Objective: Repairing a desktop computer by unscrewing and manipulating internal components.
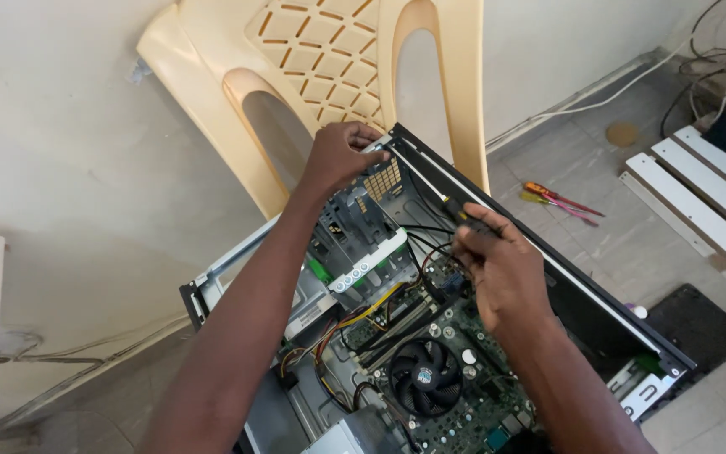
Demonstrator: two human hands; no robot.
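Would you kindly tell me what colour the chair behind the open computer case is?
The plastic chair is cream-beige, with a lattice-patterned back; the head view shows it.

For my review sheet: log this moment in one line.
left hand: grips computer case corner | right hand: holds screwdriver | cooler fan: exposed

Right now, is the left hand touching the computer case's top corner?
Touching: the head view shows the left hand with fingers curled over the computer case corner.

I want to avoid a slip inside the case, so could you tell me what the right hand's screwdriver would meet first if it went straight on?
The right hand points the screwdriver up-left; it would probably first meet the case's top corner beside the left hand, though depth is unclear.
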